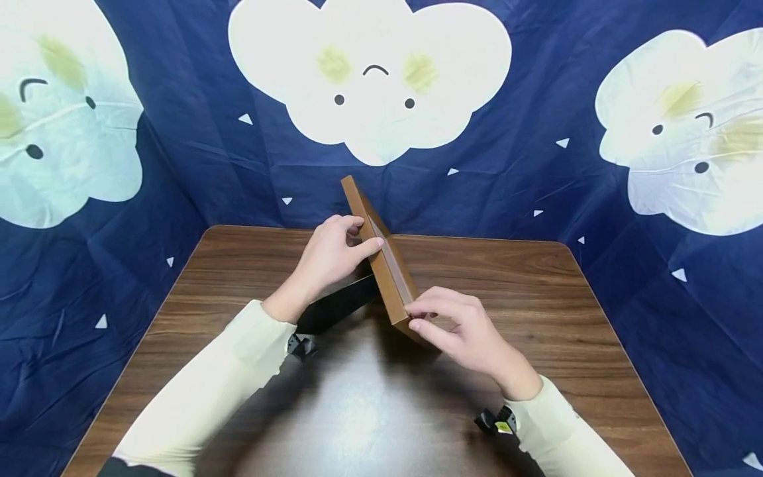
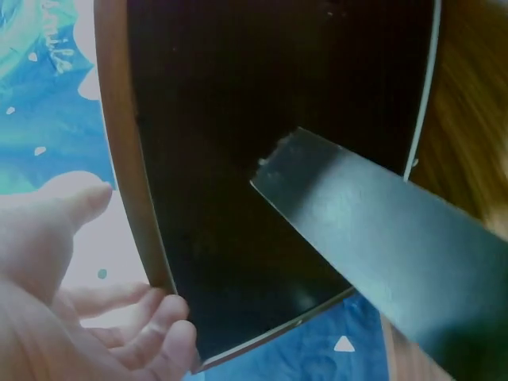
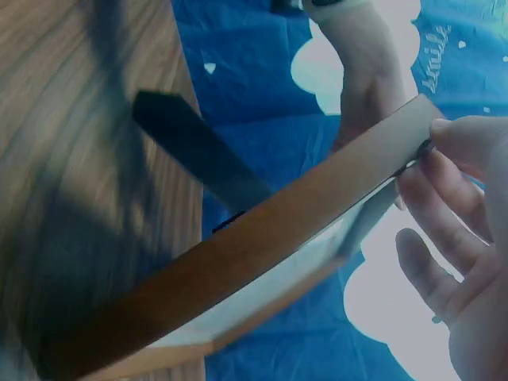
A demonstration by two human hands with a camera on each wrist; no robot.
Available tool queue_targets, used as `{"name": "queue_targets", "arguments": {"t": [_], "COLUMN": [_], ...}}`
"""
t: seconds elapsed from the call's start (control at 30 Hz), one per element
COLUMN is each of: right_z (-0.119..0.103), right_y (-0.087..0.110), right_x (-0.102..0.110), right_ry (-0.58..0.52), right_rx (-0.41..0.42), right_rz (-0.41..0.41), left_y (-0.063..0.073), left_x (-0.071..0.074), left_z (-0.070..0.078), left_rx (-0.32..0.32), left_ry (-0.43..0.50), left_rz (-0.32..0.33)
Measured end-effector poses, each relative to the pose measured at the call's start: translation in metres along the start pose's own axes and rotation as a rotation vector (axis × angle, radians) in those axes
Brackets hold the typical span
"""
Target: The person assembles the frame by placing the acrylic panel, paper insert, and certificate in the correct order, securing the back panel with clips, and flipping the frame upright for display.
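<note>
A picture frame (image 1: 389, 281) with a brown border stands tilted on the table, its narrow top edge toward the head camera. My left hand (image 1: 334, 248) grips that edge around its middle, the thumb reaching over it. At the frame's near corner, my right hand (image 1: 456, 328) pinches the border between thumb and fingers. The left wrist view shows the dark back panel (image 2: 230, 198) and the black easel leg (image 2: 373, 230) angled out from it. In the right wrist view a pale strip of the frame's front (image 3: 262, 290) shows below the border.
The wood-grain table (image 1: 250, 285) bears a bright glare near its front. Dark blue cloth (image 1: 197, 126) printed with white clouds hangs behind and at both sides. Each wrist carries a small black camera, such as the one on the right wrist (image 1: 499, 421).
</note>
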State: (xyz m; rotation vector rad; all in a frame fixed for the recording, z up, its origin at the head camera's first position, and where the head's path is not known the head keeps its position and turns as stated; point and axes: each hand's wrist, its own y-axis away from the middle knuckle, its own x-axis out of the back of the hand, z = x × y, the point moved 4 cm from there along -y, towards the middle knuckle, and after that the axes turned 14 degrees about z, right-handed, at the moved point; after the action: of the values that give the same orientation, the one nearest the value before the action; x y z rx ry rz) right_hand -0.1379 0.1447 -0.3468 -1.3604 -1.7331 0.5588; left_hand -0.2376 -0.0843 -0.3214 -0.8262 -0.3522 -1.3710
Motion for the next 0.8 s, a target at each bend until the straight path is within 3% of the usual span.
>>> {"name": "queue_targets", "arguments": {"t": [0.17, 0.37, 0.67, 0.8], "right_z": [-0.005, -0.010, -0.014, -0.012], "right_y": [0.001, 0.005, 0.006, 0.003], "right_x": [-0.014, -0.029, -0.040, -0.043], "right_ry": [-0.003, 0.019, 0.072, 0.088], "right_rx": [-0.008, 0.001, 0.024, 0.023], "right_rz": [-0.092, -0.140, -0.197, -0.236], "left_y": [0.003, 0.005, 0.008, 0.012], "left_x": [-0.003, -0.005, 0.000, 0.002], "left_z": [0.005, 0.007, 0.011, 0.018], "left_rx": [-0.016, -0.025, -0.026, -0.073], "left_ry": [-0.032, -0.021, -0.021, -0.038], "left_rz": [-0.051, -0.106, -0.053, -0.034]}}
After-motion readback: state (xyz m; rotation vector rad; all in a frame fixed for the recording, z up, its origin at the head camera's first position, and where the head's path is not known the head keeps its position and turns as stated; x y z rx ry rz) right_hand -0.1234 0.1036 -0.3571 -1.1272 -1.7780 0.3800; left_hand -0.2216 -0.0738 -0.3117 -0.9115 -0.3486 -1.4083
